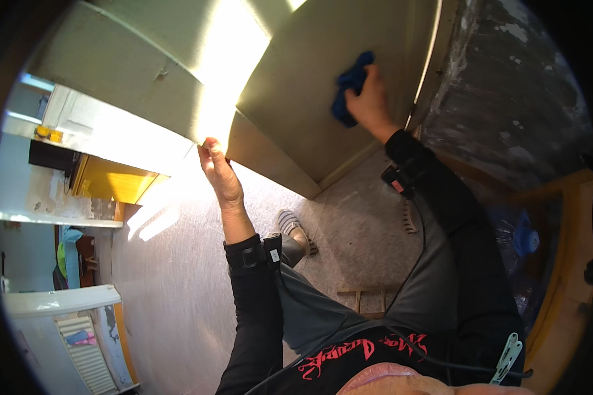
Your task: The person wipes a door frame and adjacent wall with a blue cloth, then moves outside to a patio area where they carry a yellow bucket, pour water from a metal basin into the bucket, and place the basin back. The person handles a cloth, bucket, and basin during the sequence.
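My right hand (373, 106) presses a crumpled dark blue cloth (345, 111) against the broad flat face of a dull beige, door-like panel (296, 74). The hand and cloth look slightly blurred. At the panel's sunlit edge, my left hand (222, 177) is raised with thumb and fingers closed around the edge; the fingertips are partly lost in glare. A second greenish-beige surface (123, 74) extends to the upper left, with a strong strip of sunlight between the two faces.
A dark, patchy wall (504, 98) rises at the right. Below it, a wooden frame (566, 237) stands near a clear plastic bottle with a blue cap (528, 241). A small wooden stool (365, 301) is between my legs. At left are a yellow wooden cabinet (113, 180) and a radiator (86, 353).
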### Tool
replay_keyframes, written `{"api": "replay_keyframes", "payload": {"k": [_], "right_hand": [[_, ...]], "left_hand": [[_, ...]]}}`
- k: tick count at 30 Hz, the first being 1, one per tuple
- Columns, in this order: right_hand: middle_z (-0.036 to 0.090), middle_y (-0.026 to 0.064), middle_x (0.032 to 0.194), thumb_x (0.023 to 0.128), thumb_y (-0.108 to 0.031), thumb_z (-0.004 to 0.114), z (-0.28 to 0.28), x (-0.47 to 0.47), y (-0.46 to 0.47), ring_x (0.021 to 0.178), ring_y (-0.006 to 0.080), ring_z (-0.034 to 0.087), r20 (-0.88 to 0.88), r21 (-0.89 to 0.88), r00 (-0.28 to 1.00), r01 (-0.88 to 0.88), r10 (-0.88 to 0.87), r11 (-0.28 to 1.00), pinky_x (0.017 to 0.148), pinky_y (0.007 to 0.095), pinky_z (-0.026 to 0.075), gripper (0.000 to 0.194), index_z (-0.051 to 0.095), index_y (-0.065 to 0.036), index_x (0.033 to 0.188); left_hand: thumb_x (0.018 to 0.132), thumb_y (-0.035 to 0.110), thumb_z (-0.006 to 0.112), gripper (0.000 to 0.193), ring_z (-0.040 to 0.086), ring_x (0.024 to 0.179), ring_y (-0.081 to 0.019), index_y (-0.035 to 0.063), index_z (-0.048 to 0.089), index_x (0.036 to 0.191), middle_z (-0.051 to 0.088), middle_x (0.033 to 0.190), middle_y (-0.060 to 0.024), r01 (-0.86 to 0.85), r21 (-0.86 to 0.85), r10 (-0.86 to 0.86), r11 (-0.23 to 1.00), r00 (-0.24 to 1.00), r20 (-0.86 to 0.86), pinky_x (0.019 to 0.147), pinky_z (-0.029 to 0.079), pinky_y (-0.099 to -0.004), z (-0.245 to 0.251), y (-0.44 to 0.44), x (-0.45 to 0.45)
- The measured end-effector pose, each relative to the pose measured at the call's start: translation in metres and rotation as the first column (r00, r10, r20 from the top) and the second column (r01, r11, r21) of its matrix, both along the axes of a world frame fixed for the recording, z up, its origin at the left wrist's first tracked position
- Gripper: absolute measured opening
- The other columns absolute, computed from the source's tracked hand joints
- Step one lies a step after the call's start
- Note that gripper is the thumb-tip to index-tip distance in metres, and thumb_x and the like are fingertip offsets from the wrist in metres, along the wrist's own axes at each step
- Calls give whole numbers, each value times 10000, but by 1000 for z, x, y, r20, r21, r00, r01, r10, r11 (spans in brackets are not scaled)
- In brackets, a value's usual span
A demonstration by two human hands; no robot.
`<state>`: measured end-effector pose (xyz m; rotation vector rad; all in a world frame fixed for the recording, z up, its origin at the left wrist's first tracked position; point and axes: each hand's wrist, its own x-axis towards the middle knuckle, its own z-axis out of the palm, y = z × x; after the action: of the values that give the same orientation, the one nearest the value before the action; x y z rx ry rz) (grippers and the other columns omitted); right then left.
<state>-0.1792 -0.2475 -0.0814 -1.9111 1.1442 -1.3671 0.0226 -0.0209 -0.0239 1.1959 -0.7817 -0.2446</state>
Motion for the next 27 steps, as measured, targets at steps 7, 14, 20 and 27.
{"api": "replay_keyframes", "payload": {"k": [7,14,20,27], "right_hand": [[508,201,1117,752,-11,659,51,1,41,999,427,584,11,-357,936,-326,352,876,826,452,514,547,496,-130,1260],[532,188,1146,767,46,619,58,-34,-42,1057,402,561,161,-474,986,117,-44,873,895,436,481,470,584,-87,1216],[546,210,1207,799,-39,656,19,-52,-75,1010,390,611,13,-111,964,265,-265,958,850,474,522,429,564,-31,1218],[414,301,1366,887,-196,603,28,-78,-110,1197,463,496,182,129,901,374,-393,918,976,513,460,593,403,-12,1414]], "left_hand": [[999,456,547,358,460,900,-107,107,471,981,435,920,16,-2,-46,2,999,1000,-16,872,409,-294,7,-1,-2],[987,513,542,521,495,1098,-153,33,530,1189,548,1144,-40,-8,-9,8,1000,999,50,994,390,-325,0,3,2],[983,528,540,577,474,1121,-167,6,529,1229,537,1183,-48,49,6,-49,999,994,99,1037,345,-336,-6,5,12],[990,512,533,613,484,1184,-186,-10,493,1307,539,1265,-91,64,22,-66,998,995,71,1057,347,-350,-2,7,4]]}}
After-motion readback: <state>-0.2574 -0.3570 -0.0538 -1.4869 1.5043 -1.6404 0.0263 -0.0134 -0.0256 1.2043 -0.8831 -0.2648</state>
